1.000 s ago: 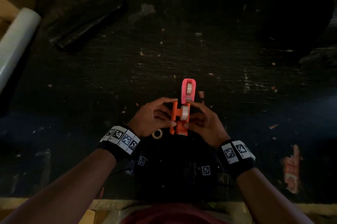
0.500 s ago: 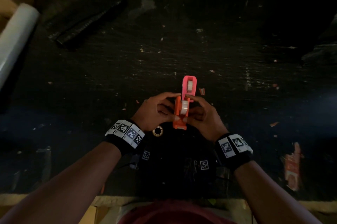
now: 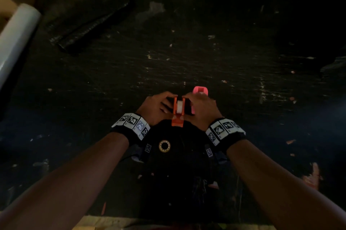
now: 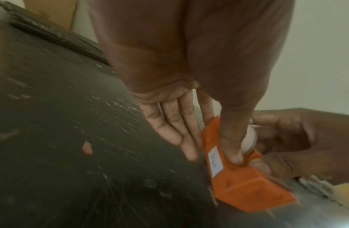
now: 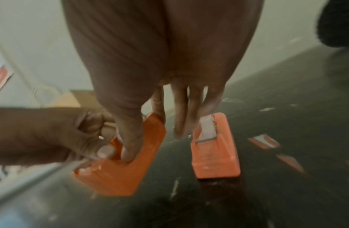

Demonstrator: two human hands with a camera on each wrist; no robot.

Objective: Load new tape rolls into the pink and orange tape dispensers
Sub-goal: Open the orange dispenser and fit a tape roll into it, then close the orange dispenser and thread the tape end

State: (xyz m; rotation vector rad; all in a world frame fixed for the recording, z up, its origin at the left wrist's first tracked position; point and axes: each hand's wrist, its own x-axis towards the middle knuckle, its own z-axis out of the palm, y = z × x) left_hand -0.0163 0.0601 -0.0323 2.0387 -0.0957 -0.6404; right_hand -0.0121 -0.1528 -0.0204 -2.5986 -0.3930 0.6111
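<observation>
The orange tape dispenser is held just above the dark table, with a white tape roll between its side walls. My left hand pinches its left side, thumb on the near wall and fingers flat along the outside. From the other side, my right hand pinches it with thumb and index finger. The pink dispenser stands on the table just beyond my right hand, tape drawn over its top. In the wrist views the orange dispenser tilts toward me.
A gold ring lies on a black object at the near edge, below my wrists. At the far left are a white film roll and a black roll. Red scraps lie at the right.
Both hands have carried the orange dispenser forward, away from the gold ring. It now sits left of the pink dispenser, which my right hand partly hides.
</observation>
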